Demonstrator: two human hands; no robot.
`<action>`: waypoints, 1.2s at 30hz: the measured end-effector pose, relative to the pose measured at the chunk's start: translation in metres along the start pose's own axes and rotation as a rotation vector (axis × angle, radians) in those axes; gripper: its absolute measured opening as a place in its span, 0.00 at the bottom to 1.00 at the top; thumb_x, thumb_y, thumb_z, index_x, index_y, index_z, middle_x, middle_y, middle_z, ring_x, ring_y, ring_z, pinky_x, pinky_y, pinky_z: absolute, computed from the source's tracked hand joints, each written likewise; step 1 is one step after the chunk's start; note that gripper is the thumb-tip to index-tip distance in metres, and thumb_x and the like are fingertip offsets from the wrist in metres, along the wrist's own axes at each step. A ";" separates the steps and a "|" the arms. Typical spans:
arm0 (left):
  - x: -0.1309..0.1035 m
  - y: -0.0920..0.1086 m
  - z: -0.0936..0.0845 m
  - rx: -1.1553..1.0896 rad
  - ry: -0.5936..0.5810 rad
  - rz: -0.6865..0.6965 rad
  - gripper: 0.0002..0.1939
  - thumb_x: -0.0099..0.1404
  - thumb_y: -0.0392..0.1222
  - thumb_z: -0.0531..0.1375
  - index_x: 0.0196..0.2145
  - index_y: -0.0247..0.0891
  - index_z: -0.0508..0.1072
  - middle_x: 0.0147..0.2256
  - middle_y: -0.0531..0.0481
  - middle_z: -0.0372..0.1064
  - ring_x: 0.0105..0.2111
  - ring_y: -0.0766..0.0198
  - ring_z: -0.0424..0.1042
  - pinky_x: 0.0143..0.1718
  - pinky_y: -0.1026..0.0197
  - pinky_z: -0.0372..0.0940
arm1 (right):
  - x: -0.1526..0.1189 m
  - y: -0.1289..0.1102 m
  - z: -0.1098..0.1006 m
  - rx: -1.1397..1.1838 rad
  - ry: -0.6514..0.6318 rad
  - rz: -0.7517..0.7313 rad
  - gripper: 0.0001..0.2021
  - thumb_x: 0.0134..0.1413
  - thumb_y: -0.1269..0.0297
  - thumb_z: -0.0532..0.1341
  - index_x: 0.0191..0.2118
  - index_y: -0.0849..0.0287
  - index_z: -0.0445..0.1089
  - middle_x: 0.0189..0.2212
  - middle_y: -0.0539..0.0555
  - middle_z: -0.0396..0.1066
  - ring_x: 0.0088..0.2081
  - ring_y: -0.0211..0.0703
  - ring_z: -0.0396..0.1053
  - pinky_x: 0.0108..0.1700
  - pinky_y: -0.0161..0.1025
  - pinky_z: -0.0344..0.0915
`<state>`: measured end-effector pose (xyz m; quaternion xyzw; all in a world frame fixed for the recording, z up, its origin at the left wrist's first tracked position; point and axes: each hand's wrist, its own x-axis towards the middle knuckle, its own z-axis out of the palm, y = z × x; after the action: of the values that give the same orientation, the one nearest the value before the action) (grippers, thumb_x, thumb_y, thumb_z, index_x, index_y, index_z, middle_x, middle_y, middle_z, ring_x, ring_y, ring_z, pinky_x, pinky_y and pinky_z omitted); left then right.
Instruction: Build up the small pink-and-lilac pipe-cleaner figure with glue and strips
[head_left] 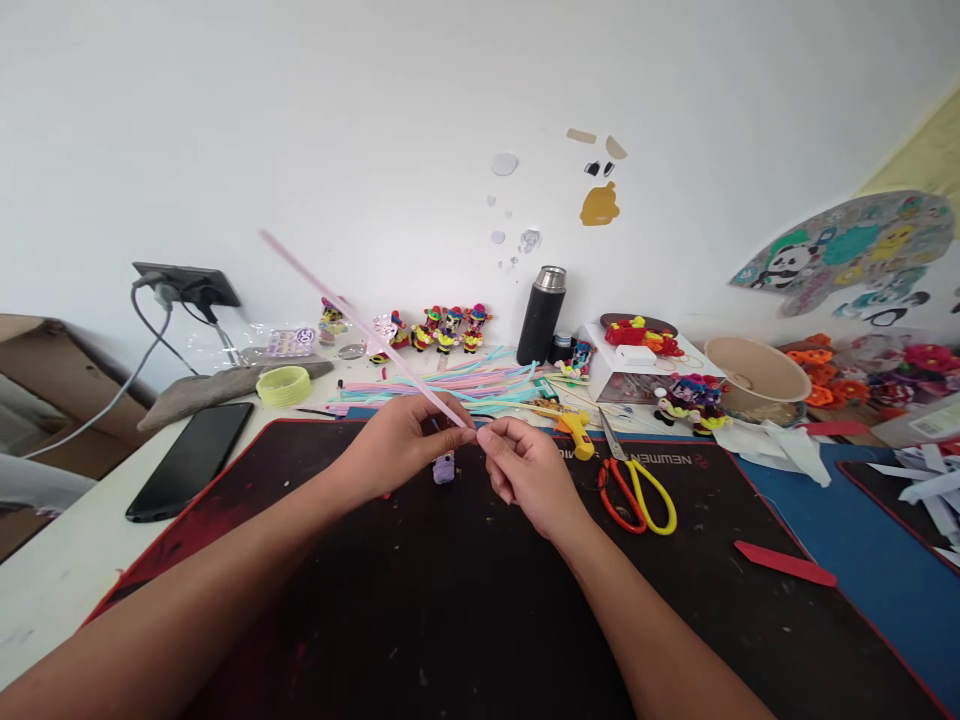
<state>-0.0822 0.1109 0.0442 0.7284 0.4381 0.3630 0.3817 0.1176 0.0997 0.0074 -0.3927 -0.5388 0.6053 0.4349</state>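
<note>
Head view: left hand (397, 445) and right hand (529, 478) are pinching a pink stem (322, 292) slanting up-leftward; a red-edged mat (450, 610) is spreading below.

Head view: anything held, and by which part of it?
A long pink strip, pinched near its lower end by the left hand and right hand; its upper end is free.

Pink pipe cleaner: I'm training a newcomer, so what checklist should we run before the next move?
1. Pink pipe cleaner held: ok, in the left hand, with the right hand at its lower end.
2. Scissors set down: ok.
3. Lilac piece fully visible: not ok, partly hidden.
4. Yellow glue gun switched off: cannot tell.
5. Desk mat free of scraps: not ok, red strip at right.
</note>
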 end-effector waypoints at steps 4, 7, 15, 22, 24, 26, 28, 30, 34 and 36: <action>-0.001 0.001 0.001 0.056 0.056 0.002 0.11 0.67 0.50 0.66 0.36 0.39 0.81 0.34 0.51 0.78 0.34 0.60 0.76 0.38 0.61 0.68 | 0.000 0.000 0.000 0.005 0.004 0.016 0.19 0.60 0.44 0.66 0.38 0.57 0.71 0.16 0.41 0.61 0.14 0.31 0.54 0.16 0.30 0.44; -0.001 0.001 0.002 0.061 0.071 0.012 0.11 0.67 0.49 0.66 0.36 0.40 0.81 0.33 0.51 0.79 0.34 0.59 0.76 0.38 0.61 0.68 | 0.001 0.002 -0.001 0.007 0.001 0.015 0.18 0.61 0.45 0.66 0.37 0.57 0.71 0.16 0.41 0.62 0.14 0.31 0.54 0.16 0.30 0.45; -0.001 0.001 0.002 0.107 0.104 0.010 0.11 0.66 0.50 0.66 0.35 0.40 0.82 0.33 0.51 0.81 0.34 0.57 0.78 0.37 0.61 0.69 | 0.003 0.007 -0.001 -0.022 -0.002 0.004 0.17 0.61 0.47 0.66 0.37 0.57 0.72 0.14 0.40 0.62 0.13 0.31 0.54 0.16 0.31 0.49; -0.001 0.005 0.003 0.108 0.115 0.025 0.12 0.65 0.50 0.66 0.34 0.40 0.82 0.31 0.51 0.80 0.32 0.59 0.77 0.36 0.61 0.69 | 0.003 0.004 -0.001 -0.002 -0.008 -0.005 0.15 0.60 0.49 0.66 0.36 0.57 0.72 0.13 0.39 0.61 0.12 0.31 0.52 0.15 0.31 0.49; -0.001 0.005 0.003 0.088 0.116 0.021 0.12 0.64 0.51 0.67 0.33 0.39 0.82 0.30 0.51 0.80 0.31 0.59 0.76 0.36 0.61 0.69 | 0.003 0.004 -0.001 0.001 -0.007 -0.007 0.15 0.59 0.49 0.67 0.36 0.57 0.72 0.12 0.39 0.60 0.12 0.31 0.52 0.15 0.31 0.49; -0.001 0.005 0.004 0.069 0.121 0.005 0.13 0.63 0.51 0.67 0.33 0.39 0.82 0.30 0.51 0.80 0.31 0.59 0.76 0.35 0.61 0.70 | 0.003 0.004 -0.001 0.006 -0.007 -0.005 0.15 0.58 0.49 0.67 0.35 0.57 0.71 0.12 0.39 0.60 0.12 0.31 0.51 0.15 0.31 0.49; -0.001 0.002 0.004 0.052 0.115 -0.012 0.13 0.63 0.52 0.68 0.33 0.38 0.82 0.30 0.51 0.80 0.31 0.59 0.76 0.35 0.61 0.70 | 0.003 0.004 -0.001 0.007 -0.006 -0.003 0.15 0.58 0.50 0.67 0.36 0.57 0.71 0.12 0.39 0.60 0.12 0.31 0.51 0.15 0.31 0.49; 0.000 -0.001 0.004 0.041 0.109 -0.029 0.13 0.63 0.51 0.68 0.34 0.38 0.82 0.30 0.51 0.80 0.30 0.60 0.76 0.34 0.62 0.69 | 0.003 0.004 -0.001 0.006 -0.009 -0.001 0.15 0.58 0.49 0.67 0.36 0.57 0.71 0.12 0.39 0.60 0.12 0.31 0.51 0.15 0.31 0.49; 0.000 -0.003 0.003 0.028 0.100 -0.041 0.11 0.63 0.50 0.68 0.35 0.39 0.82 0.30 0.52 0.80 0.30 0.61 0.76 0.34 0.62 0.69 | 0.003 0.004 -0.001 0.007 -0.019 -0.001 0.15 0.57 0.49 0.67 0.35 0.57 0.72 0.12 0.39 0.59 0.11 0.31 0.51 0.15 0.31 0.49; 0.001 -0.002 0.003 0.026 0.095 -0.037 0.11 0.63 0.49 0.68 0.34 0.39 0.82 0.30 0.51 0.80 0.31 0.60 0.76 0.36 0.62 0.69 | 0.003 0.004 0.000 0.006 -0.015 0.001 0.15 0.58 0.49 0.67 0.35 0.56 0.71 0.12 0.38 0.58 0.11 0.31 0.51 0.15 0.31 0.49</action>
<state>-0.0801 0.1116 0.0409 0.7071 0.4738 0.3844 0.3574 0.1166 0.1025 0.0030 -0.3873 -0.5401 0.6101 0.4314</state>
